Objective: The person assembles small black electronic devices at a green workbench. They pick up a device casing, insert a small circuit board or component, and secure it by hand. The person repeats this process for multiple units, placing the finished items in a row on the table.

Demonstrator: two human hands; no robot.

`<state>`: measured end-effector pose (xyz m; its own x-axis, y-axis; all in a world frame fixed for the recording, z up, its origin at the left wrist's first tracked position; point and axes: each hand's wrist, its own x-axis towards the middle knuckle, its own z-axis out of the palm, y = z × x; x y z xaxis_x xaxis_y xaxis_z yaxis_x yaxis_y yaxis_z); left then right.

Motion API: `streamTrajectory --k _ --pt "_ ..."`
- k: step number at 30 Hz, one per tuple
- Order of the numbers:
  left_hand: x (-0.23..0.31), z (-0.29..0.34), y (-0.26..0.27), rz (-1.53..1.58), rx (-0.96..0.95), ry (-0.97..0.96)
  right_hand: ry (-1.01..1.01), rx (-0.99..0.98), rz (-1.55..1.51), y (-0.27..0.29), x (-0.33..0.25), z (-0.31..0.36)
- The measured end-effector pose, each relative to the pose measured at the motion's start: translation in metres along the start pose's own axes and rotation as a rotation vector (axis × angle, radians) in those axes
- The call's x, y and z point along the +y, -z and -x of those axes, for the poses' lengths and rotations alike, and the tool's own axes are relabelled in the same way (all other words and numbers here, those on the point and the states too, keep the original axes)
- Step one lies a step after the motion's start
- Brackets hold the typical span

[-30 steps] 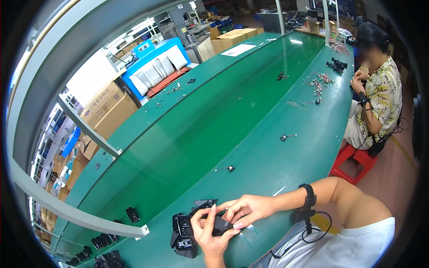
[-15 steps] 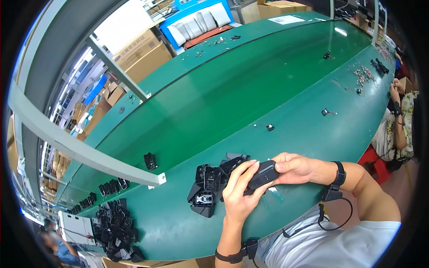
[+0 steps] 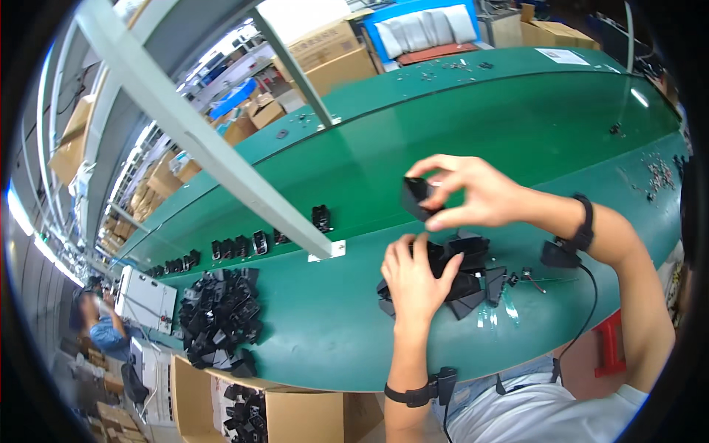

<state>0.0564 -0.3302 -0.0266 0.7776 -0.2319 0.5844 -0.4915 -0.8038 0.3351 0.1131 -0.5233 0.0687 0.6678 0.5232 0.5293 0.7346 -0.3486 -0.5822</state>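
My right hand (image 3: 473,193) is raised over the far side of the near work surface, by the green belt. Its thumb and fingers pinch a black plastic housing (image 3: 416,199) with a slanted edge. My left hand (image 3: 417,280) lies palm down, fingers spread, over a small cluster of black plastic housings (image 3: 467,284). Its fingertips touch the cluster, and the parts beneath the palm are hidden. Just right of the cluster are a small black part with a thin wire (image 3: 527,273) and strips of clear tape (image 3: 509,308).
A large heap of black housings (image 3: 221,314) sits to the left. More housings (image 3: 258,242) stand in a row along the green belt (image 3: 369,166). A grey metal post (image 3: 214,151) rises from the table. An open carton (image 3: 304,415) holds black parts below the edge.
Both hands were together around a dark housing. Now they are apart: the right has risen away holding a housing, the left has come down onto the cluster. The view has swung left.
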Motion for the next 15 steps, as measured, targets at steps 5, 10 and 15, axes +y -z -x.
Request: streamTrajectory --k 5,10,15 --pt "-0.01 0.008 -0.01 0.101 -0.187 -0.006 -0.071 -0.147 0.365 -0.103 0.073 -0.094" --pt "-0.017 0.01 -0.019 0.055 -0.218 0.04 -0.333 -0.399 0.571 -0.159 0.125 -0.119" --pt "-0.024 0.01 -0.009 0.049 -0.211 0.105 -0.314 -0.455 0.628 -0.167 0.125 -0.125"
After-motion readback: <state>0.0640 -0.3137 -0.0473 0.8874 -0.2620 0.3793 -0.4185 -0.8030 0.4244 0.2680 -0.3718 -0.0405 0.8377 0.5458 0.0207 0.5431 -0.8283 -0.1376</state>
